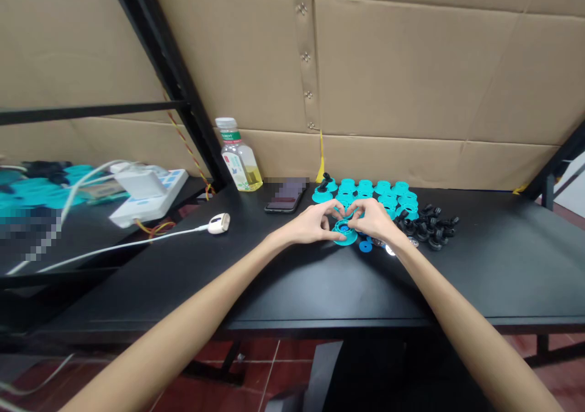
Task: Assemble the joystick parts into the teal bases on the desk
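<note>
A turquoise round plastic part [346,240] with a wide flange and a blue centre rests low over the black table. My left hand [317,222] is curled around its left side, thumb on the near rim and fingers at the far side. Over its right side, my right hand [371,217] is closed in a pinch, fingertips at the inner ring; whatever lies between them is hidden. A blue disc [365,247] lies just below my right hand. Beside it, a shiny silver disc [390,250] shows partly under the wrist.
Rows of turquoise round parts [384,188] stand behind my hands. Black plastic fittings [429,228] are heaped to the right. Leftward are a phone [287,195], a bottle [241,162] and a white corded device [219,223]. A cardboard wall [388,83] closes off the back.
</note>
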Demonstrator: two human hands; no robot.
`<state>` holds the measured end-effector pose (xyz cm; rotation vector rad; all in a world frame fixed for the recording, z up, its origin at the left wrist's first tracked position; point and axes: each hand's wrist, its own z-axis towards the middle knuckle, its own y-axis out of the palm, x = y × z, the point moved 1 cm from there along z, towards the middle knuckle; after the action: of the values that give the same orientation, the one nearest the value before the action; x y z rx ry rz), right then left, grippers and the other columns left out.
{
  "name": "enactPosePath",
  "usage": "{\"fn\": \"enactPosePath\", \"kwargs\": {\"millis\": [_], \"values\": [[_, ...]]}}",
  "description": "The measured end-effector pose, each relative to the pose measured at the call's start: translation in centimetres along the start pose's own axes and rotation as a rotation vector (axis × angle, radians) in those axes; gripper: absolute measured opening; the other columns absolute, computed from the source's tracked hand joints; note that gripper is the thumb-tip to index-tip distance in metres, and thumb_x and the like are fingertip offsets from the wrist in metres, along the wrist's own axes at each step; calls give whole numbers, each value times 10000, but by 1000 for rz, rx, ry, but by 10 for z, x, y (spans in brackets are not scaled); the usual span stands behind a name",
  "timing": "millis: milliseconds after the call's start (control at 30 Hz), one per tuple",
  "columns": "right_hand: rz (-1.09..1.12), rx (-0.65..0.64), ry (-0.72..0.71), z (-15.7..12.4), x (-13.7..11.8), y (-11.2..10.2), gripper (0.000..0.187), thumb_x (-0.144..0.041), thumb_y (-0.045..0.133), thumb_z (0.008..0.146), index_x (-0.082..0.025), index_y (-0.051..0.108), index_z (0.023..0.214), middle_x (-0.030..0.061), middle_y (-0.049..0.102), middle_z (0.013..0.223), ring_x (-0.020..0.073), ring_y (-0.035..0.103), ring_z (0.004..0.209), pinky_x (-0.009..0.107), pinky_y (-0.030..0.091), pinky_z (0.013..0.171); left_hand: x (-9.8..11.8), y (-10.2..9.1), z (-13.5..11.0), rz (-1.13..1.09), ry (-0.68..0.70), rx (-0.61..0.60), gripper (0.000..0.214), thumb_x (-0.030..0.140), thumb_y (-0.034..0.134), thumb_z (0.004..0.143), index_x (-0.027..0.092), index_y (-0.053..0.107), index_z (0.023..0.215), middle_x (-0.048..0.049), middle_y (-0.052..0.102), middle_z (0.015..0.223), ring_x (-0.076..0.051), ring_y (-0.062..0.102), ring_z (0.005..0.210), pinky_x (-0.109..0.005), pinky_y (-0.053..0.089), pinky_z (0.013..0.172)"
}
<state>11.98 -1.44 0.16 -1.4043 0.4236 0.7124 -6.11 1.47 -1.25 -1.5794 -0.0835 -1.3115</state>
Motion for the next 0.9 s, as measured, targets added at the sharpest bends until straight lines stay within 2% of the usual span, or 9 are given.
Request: {"fn": "enactPosePath", "kwargs": {"millis": [133, 267, 367, 467, 533, 600, 667, 767, 900], "values": [[-32, -13, 51, 4, -4, 4, 214, -172, 633, 625, -170, 697, 829, 1, 643, 679, 104, 532, 585, 205, 338, 504, -1, 0, 0, 2, 40, -10, 461, 471, 744, 673, 188, 554, 982, -38, 619, 999, -87, 528, 569, -222, 420, 529], [-33, -16, 79, 3, -7, 6, 197, -165, 647, 630, -162, 681, 824, 3, 632, 662, 106, 525, 574, 209, 333, 494, -1, -1, 0, 51, 5, -40, 451, 490, 731, 691, 172, 607, 985, 32, 566, 623, -100, 476, 499, -209, 352, 485], [41, -28, 9, 2, -5, 0, 211, -171, 624, 656, -160, 670, 861, 2, 641, 659, 112, 539, 580, 215, 358, 515, -1, -2, -1, 78, -22, -53, 480, 523, 716, 700, 168, 640, 1013, 45, 518, 524, -109, 458, 486, -212, 335, 484], [75, 62, -57, 3, 6, -18, 231, -180, 578, 686, -166, 670, 897, 9, 657, 693, 113, 543, 588, 224, 388, 556, 1, -2, -1, 95, -35, -42, 499, 536, 714, 698, 171, 656, 1033, 39, 530, 536, -112, 465, 495, -215, 340, 496], [-29, 225, -98, 4, 18, -35, 215, -196, 546, 718, -176, 682, 884, 24, 670, 758, 125, 552, 639, 238, 392, 601, 3, -2, -2, 94, -41, -47, 502, 533, 706, 710, 173, 657, 1056, 40, 531, 526, -117, 477, 490, -216, 347, 498], [-160, 272, -158, 3, 33, -53, 191, -211, 527, 745, -188, 691, 840, 20, 678, 774, 128, 547, 653, 248, 381, 628, 6, -3, -2, 81, -43, -65, 500, 521, 694, 730, 171, 654, 1085, 39, 537, 517, -123, 500, 487, -217, 360, 500], [-211, 218, -182, -1, 48, -70, 184, -228, 519, 763, -191, 695, 800, 17, 690, 802, 122, 544, 641, 243, 369, 617, 8, -3, -3, 67, -42, -77, 491, 506, 689, 741, 168, 653, 1096, 37, 543, 517, -126, 516, 488, -215, 369, 500], [-298, 157, -100, -12, 63, -90, 161, -290, 569, 753, -206, 706, 754, 4, 693, 777, 125, 552, 633, 238, 347, 590, 8, -4, -3, 76, -54, -84, 487, 497, 688, 745, 173, 646, 1105, 45, 531, 502, -124, 511, 484, -209, 363, 494], [-369, 43, -45, -25, 58, -100, 229, -445, 647, 726, -229, 722, 716, -8, 691, 738, 135, 565, 637, 244, 333, 568, 6, -3, -2, 76, -80, -84, 500, 489, 698, 732, 181, 620, 1119, 25, 592, 589, -129, 533, 513, -209, 370, 493]]}}
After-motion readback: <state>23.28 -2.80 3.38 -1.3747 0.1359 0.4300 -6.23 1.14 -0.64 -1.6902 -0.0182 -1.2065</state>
